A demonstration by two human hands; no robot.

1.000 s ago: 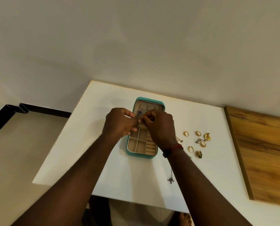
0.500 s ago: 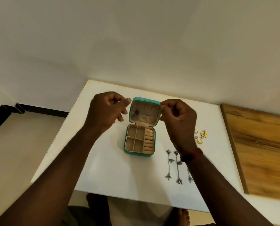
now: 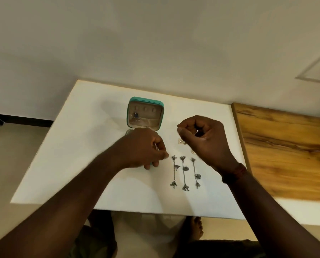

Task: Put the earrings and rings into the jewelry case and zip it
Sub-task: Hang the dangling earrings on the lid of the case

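Observation:
The teal jewelry case (image 3: pixel 145 101) stands on the white table (image 3: pixel 77 155) with its lid up. One dark earring (image 3: pixel 136 116) hangs inside the lid. My left hand (image 3: pixel 142 148) hovers over the case's base and hides it; its fingers are curled, with a small glint between them. My right hand (image 3: pixel 204 138) sits to the right of the case, fingers closed in a loose fist, above the gold pieces (image 3: pixel 180 142), which it mostly covers. Three long silver earrings (image 3: pixel 184 173) lie side by side between my wrists.
A wooden surface (image 3: pixel 285 146) adjoins the table on the right. The pale wall runs along the table's far edge. The table's near edge is close to my body, with a foot (image 3: pixel 196 228) below it.
Both hands have left the case's lid. The left dropped over the base, the right swung right over the gold pieces. The dark earring now hangs in the lid.

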